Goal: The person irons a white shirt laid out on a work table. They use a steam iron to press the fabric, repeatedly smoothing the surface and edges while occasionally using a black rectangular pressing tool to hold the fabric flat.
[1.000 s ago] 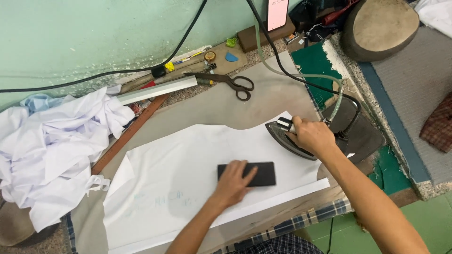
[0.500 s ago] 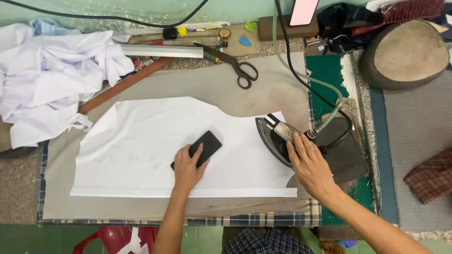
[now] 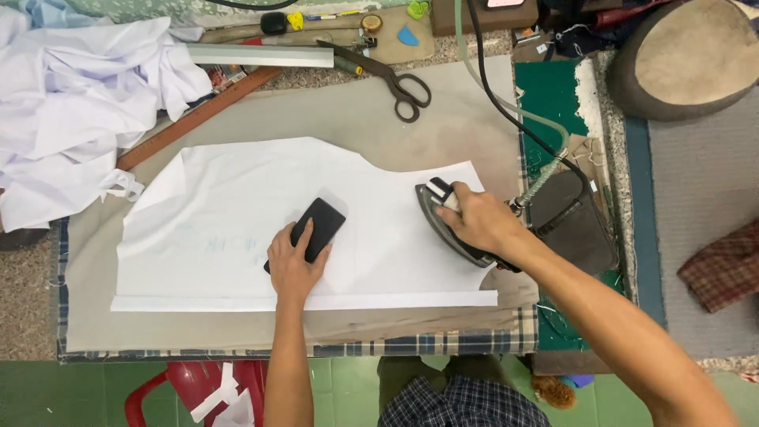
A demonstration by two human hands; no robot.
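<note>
A cut piece of white fabric (image 3: pixel 213 213) lies flat on the grey pressing pad (image 3: pixel 332 119), its near edge folded into a narrow hem. My left hand (image 3: pixel 291 265) presses a flat black block (image 3: pixel 316 225) down on the fabric near its middle. My right hand (image 3: pixel 474 220) grips the handle of a dark iron (image 3: pixel 431 213) that sits on the right end of the fabric. A black cord (image 3: pixel 494 95) and a pale hose run from the iron to the back.
A heap of white cloth (image 3: pixel 71 103) lies at the back left. A wooden ruler (image 3: pixel 198 115), a white strip (image 3: pixel 261 55) and scissors (image 3: pixel 395 79) lie along the back. A dark iron rest (image 3: pixel 573 225) sits right of the iron. A round cushion (image 3: pixel 680 55) is at far right.
The view has shifted so the table sits higher in frame. My right hand has closed around the iron's handle and moved it slightly left onto the fabric. My left hand keeps pressing the black block.
</note>
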